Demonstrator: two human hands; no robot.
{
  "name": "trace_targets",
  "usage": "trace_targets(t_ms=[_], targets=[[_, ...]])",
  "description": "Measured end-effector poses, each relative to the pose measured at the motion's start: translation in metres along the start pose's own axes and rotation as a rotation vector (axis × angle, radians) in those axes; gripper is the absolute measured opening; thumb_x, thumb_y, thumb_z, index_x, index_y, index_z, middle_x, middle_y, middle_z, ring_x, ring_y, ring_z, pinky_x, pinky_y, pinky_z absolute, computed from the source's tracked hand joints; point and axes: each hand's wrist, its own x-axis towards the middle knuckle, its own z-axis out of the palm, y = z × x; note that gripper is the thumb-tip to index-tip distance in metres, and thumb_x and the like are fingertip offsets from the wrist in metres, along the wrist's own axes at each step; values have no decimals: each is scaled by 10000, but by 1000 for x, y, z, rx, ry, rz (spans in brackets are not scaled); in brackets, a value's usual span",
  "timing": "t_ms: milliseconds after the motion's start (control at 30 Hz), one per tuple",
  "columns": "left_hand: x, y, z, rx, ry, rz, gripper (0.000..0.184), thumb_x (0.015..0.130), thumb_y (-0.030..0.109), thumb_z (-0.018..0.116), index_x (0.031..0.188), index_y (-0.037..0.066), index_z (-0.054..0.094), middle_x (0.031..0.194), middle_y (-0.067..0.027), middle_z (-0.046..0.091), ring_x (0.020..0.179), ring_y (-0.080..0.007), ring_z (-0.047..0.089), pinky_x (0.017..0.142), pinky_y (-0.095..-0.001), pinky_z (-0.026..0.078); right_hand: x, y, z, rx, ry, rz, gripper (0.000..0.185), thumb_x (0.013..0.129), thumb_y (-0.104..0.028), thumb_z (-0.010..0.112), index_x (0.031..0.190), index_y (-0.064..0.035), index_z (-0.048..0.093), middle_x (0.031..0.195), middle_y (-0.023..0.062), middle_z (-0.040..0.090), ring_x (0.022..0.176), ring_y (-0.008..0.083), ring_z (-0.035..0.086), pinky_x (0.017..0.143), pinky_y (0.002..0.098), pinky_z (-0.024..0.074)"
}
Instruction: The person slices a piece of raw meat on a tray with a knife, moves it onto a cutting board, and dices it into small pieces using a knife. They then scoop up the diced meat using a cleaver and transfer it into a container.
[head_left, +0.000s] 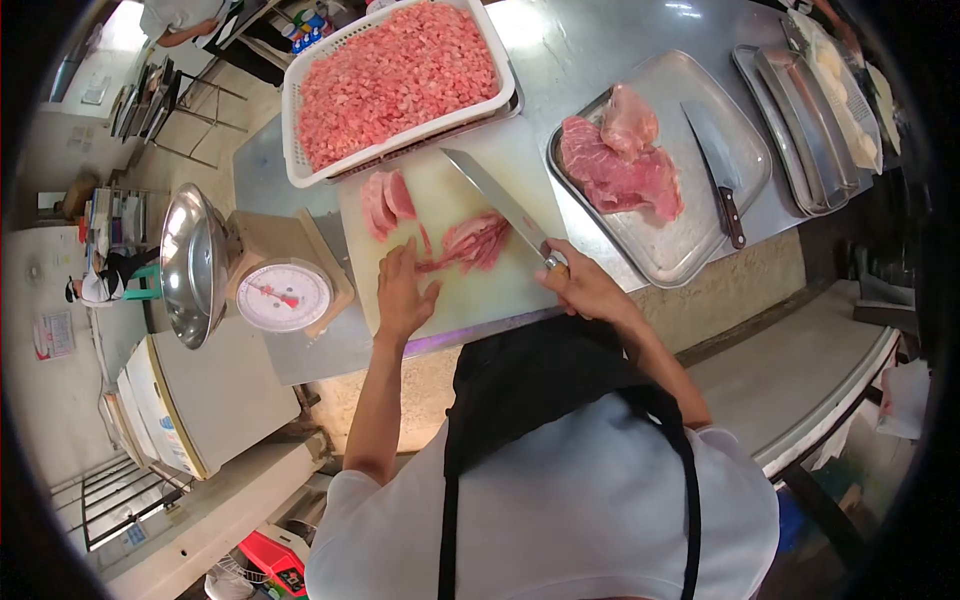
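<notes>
My right hand (583, 284) is wrapped round the handle of a long knife (500, 203), whose blade slants up and left over the cutting board (520, 290). My left hand (404, 290) rests on the board with its fingers apart, beside the left end of a pile of meat strips (475, 243). Just above that hand lie thick slices of pink meat (386, 200). Under the blade, the strips sit near the middle of the board. What the left fingertips touch is too small to tell.
A white basket (290, 120) of diced meat stands behind the board. To the right, a metal tray (670, 255) holds large meat pieces (625, 165) and another knife (722, 185). A dial scale (284, 297) stands left. People are in the background at upper left.
</notes>
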Motion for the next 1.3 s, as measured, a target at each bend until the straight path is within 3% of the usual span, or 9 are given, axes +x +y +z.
trace_targets(t_ms=[133,267,367,567,867,1067,1100,1200,1300], targets=[[9,-12,13,-69,-45,-30,622,793,69,781,1393,117,624,1106,-133,576,1011,-325,602,852,-445,529,-1,0,6,-31,39,-14,569,1019,-355,642,1460,-62,434,634,36,554,491,128,545,402,296,395],[15,-24,21,-140,-7,21,584,839,61,753,1402,143,622,1083,-138,575,986,-325,612,841,-441,532,2,-1,1,-7,11,-12,581,1007,-366,658,1406,-5,438,658,75,592,497,162,566,440,329,442],[28,-31,12,-122,-152,57,491,859,58,733,1340,105,646,1092,-156,594,1007,-351,626,843,-457,531,-4,-2,4,-11,13,15,576,1009,-354,659,1420,-16,437,673,73,592,500,159,563,455,330,451],[31,-42,13,-137,-54,-21,185,908,59,687,1088,31,654,1030,-196,647,977,-406,650,814,-492,524,-6,-6,3,27,24,14,536,1009,-351,658,1398,-42,459,668,65,575,512,160,558,458,323,435],[47,-25,41,-261,101,-65,161,960,145,684,1004,-9,670,832,-225,673,730,-385,664,675,-449,514,-6,-5,4,56,26,23,560,1006,-389,656,1393,-37,458,651,57,550,507,152,541,442,322,419],[92,21,44,-434,-61,-131,226,947,178,687,965,-38,752,905,-232,680,842,-374,687,715,-448,519,-4,-3,2,5,25,3,590,1014,-405,640,1419,-20,450,651,52,559,497,148,538,417,325,408],[92,20,41,-350,-216,-165,272,955,243,684,966,-10,783,1082,-240,684,996,-395,664,849,-473,507,-5,-3,0,8,27,15,601,1015,-407,637,1434,-22,445,654,53,562,499,147,541,416,323,409],[76,21,33,-4,52,205,360,955,285,684,1151,-11,746,1272,-230,629,1177,-423,575,1007,-534,425,-5,-3,-2,10,21,48,634,1017,-417,625,1476,-26,425,662,56,570,507,144,549,415,315,414],[55,26,62,-138,30,129,615,921,329,714,1400,-30,573,1405,-212,540,1295,-439,465,1105,-560,324,-6,-6,-4,-15,25,73,640,1036,-410,592,1528,-46,403,641,41,563,511,120,544,406,281,378]])
